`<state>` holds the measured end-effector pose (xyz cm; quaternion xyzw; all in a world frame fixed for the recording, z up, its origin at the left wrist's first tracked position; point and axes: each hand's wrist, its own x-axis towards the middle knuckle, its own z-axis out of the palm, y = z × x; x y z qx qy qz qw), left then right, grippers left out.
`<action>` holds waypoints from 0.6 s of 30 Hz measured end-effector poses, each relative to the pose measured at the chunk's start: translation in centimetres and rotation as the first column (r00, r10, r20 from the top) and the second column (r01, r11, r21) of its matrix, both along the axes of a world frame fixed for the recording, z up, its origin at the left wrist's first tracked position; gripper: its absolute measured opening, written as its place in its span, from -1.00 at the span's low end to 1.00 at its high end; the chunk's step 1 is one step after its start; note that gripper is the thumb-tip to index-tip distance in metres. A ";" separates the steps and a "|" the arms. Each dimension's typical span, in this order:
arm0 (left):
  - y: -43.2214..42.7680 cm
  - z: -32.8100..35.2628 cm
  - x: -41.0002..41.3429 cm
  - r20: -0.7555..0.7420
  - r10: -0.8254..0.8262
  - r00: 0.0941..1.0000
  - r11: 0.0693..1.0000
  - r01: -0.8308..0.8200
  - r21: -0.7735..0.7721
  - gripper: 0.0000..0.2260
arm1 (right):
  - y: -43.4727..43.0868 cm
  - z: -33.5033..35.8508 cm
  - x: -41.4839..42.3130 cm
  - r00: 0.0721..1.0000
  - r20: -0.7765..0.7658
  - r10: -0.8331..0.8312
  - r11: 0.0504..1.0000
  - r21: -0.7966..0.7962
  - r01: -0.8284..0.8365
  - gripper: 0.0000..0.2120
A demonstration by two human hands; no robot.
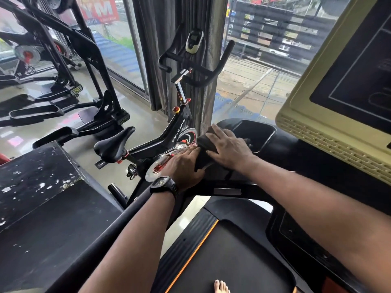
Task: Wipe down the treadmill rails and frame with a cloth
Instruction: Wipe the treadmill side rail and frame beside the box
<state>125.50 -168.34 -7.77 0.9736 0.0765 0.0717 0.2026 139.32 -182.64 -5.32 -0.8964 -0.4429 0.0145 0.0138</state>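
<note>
**Black cloth (204, 152) held flat on the treadmill frame (275, 149)**

Folded into a thick, soft pad, the cloth is laid on the glossy black plastic of the frame. It sits at the left end of the console, just at nine o'clock from a shallow moulded tray (257, 132). It is covered by the right hand (227, 148), whose fingers are spread straight and pressed flat on top, not curled round it. The left hand (183, 166) is laid against the cloth's seven o'clock edge with fingers extended and together, touching it without a visible pinch. A chunky black wristwatch (164, 185) is worn on the left wrist.

From the frame a round matte handrail (101, 240) is run down toward seven o'clock. At six o'clock the dark textured belt (232, 256) is seen, bordered by a ribbed side rail with a thin orange stripe (190, 259). Bare toes (221, 286) are planted on the belt at the bottom edge. At three o'clock the console housing (317, 136) is shown in pale yellow plastic, pierced by rows of slotted vents around a dark screen.

Beyond the cloth at ten o'clock a spin bike (169, 140) is parked, with "WELCARE" printed in white on its black frame. It carries a chromed flywheel with red accents and a padded saddle (114, 145). Grey pleated curtains (196, 28) are hung behind it at twelve o'clock. Black elliptical trainers (69, 60) are stood on the shiny concrete floor at ten o'clock. A scuffed black surface (36, 176) with flaking paint is placed at nine o'clock.
</note>
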 end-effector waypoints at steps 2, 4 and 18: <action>-0.1 0.0 0.0 0.004 -0.003 1.000 1.000 0.003 0.004 -0.29 | -0.4 0.1 0.8 0.999 -0.009 -0.044 0.999 0.008 0.044 -0.37; -0.1 0.1 -0.2 0.013 -0.012 1.000 1.000 0.012 0.006 -0.31 | 1.0 0.5 1.7 0.981 -0.050 -0.186 0.981 0.053 0.189 -0.44; 0.0 0.5 0.0 0.001 -0.028 1.000 1.000 0.028 -0.010 -0.32 | 2.8 1.9 2.8 0.883 -0.197 -0.426 0.892 0.071 0.446 -0.52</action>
